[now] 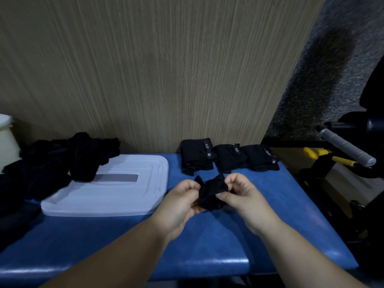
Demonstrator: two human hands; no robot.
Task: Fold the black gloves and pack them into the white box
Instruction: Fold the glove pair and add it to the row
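A crumpled black glove (212,192) is held just above the blue padded surface (207,235), in the middle of the view. My left hand (180,204) grips its left side and my right hand (241,196) pinches its right side. Three folded black gloves (196,155) (229,156) (260,157) lie in a row against the wooden wall behind my hands. A heap of unfolded black gloves (52,163) covers the left end of the surface. The white lid (128,190) of a box lies flat to the left of my hands, partly under that heap.
A wood-grain panel (155,69) rises right behind the surface. A white container (6,138) stands at the far left edge. To the right, beyond the surface's edge, are exercise gear with a grey grip (347,147) and yellow handles (328,155).
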